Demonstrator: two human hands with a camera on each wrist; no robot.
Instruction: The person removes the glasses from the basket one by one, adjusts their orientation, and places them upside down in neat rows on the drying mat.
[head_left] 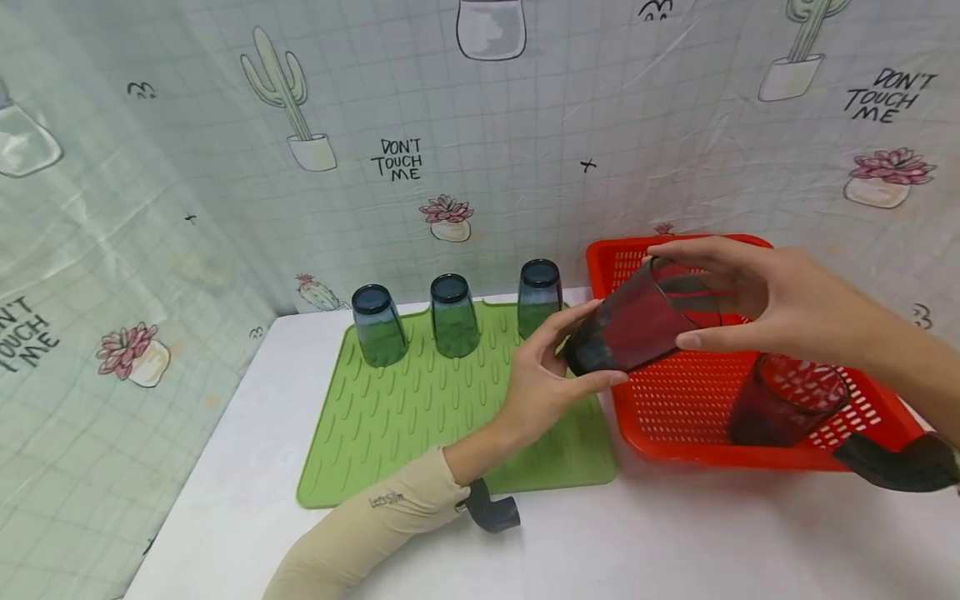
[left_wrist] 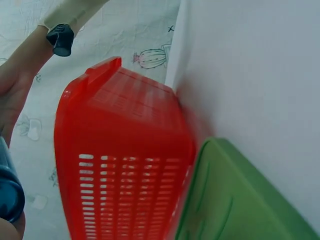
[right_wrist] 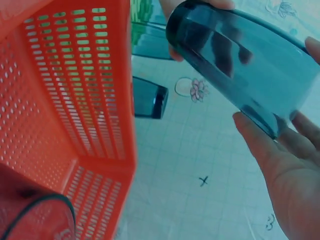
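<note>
A tinted drinking glass [head_left: 633, 325] is held tilted in the air over the left part of the red basket, its base down to the left and its open rim up to the right. My left hand [head_left: 536, 379] grips the base end between thumb and fingers. At the rim end, my right hand [head_left: 765, 292] holds the glass with thumb below and fingers above. The right wrist view shows the same glass [right_wrist: 250, 65] bluish and see-through, with the right hand [right_wrist: 295, 175] at its mouth. In the left wrist view only the dark base [left_wrist: 10, 195] appears at the edge.
Another glass [head_left: 783, 404] leans inside the red plastic basket [head_left: 675, 450]. Three glasses, the left one [head_left: 380, 325], middle one [head_left: 454, 317] and right one [head_left: 540, 296], stand upside down along the back of the green ridged mat [head_left: 420, 425]. A printed curtain [head_left: 525, 150] hangs behind the white table [head_left: 600, 542].
</note>
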